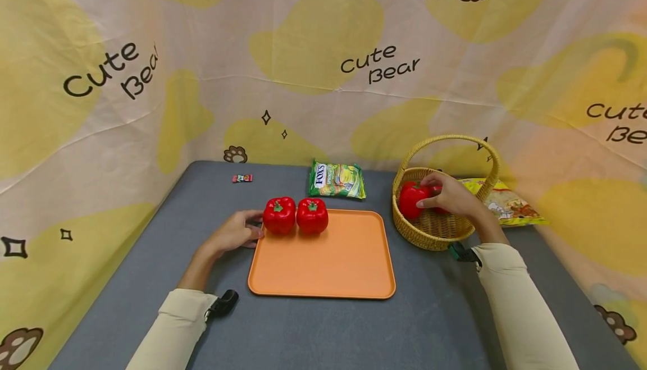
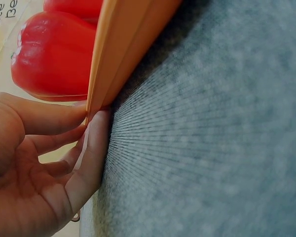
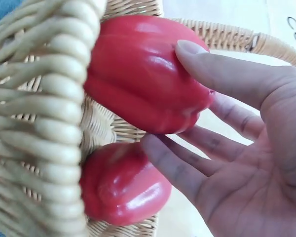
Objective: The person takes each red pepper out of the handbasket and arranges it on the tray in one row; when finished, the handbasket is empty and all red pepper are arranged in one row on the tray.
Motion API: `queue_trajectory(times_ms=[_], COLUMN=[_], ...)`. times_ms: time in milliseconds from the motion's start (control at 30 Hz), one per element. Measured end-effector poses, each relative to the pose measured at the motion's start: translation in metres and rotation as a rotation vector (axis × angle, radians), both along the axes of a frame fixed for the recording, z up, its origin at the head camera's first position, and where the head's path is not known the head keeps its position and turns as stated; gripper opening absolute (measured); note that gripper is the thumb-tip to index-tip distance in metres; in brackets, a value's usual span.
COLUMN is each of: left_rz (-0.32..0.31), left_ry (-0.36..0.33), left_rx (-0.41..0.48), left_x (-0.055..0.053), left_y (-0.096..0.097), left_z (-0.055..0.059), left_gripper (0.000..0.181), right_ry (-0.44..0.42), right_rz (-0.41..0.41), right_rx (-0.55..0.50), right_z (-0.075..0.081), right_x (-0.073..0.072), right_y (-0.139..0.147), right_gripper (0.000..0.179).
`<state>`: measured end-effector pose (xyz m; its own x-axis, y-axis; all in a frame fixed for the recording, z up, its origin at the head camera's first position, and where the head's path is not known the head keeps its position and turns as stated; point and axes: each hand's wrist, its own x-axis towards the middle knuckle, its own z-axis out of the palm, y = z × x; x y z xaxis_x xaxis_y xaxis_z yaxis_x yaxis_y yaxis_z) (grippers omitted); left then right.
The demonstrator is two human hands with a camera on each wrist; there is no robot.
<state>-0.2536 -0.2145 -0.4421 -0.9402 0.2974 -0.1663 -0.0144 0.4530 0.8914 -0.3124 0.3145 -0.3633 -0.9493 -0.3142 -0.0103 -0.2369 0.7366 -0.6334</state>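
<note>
Head view: "FOX'S" on a green snack bag (image 1: 336, 179), "Cute Bear" on the backdrop (image 1: 313, 39); two red bell peppers (image 1: 279, 215) sit on an orange tray (image 1: 323, 263). Left wrist view: the left hand (image 2: 44, 192) pinches the tray's rim. Right wrist view: the right hand (image 3: 256, 168) spreads thumb and fingers round one bell pepper (image 3: 148, 74), apparently gripping it, in the wicker basket (image 3: 59, 113) beside another pepper (image 3: 126, 187).
</note>
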Motion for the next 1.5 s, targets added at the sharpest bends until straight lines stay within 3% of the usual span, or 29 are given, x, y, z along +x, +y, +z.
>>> queue_trajectory(times_ms=[267,500,767,967,1300,1500], left_rz=[0.011,0.006,0.009,0.010,0.008,0.011], left_ry=[0.000,0.005,-0.005,-0.006,-0.004,-0.006], left_rx=[-0.006,-0.008,0.003,0.008,0.000,-0.007], left_x=[-0.001,-0.001,-0.003,-0.004,-0.004,-0.004], left_y=[0.001,0.001,0.001,0.001,0.001,0.001], left_z=[-0.001,-0.001,-0.002,-0.003,-0.004,-0.003], left_gripper=[0.058,0.059,0.058,0.058,0.059,0.059], right_ry=[0.050,0.040,0.148,0.195,0.173,0.163], right_rz=[-0.024,-0.036,-0.068,-0.023,0.079,0.103], right_rx=[-0.017,-0.066,-0.045,-0.063,-0.216,-0.204], right_z=[0.003,0.007,0.014,0.022,0.015,0.004], right_x=[0.019,0.038,0.056,0.067,0.069,0.065], right_y=[0.003,0.002,-0.006,-0.021,-0.050,-0.070], right_gripper=[0.061,0.072,0.078,0.076,0.074,0.077])
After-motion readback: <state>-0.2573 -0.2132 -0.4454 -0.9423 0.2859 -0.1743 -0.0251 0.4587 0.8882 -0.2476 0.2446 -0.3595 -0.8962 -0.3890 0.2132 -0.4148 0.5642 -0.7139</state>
